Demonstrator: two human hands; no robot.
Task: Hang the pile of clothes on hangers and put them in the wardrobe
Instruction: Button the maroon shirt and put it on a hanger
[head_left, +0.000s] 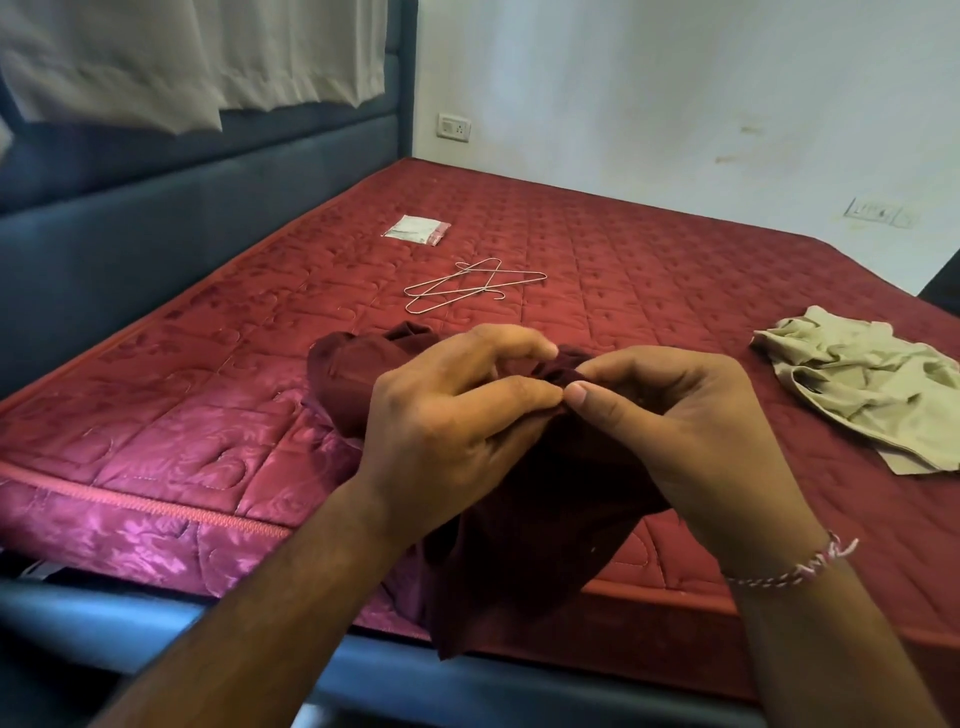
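Red quilted mattress (597, 249) fills the room ahead of you, bare on its dark blue bed frame (104, 249), with pale curtains (156, 57) hanging behind. Off to your right a beige garment (857, 395) lies crumpled on the quilting. Two wire hangers (470, 288) lie crossed farther back, and a small plastic packet (418, 230) sits beyond them. At the near edge a maroon garment (519, 519) is bunched up; your left hand (447, 431) and right hand (691, 436) both pinch its gathered fabric, thumbs nearly touching. Nothing blocks the hangers.
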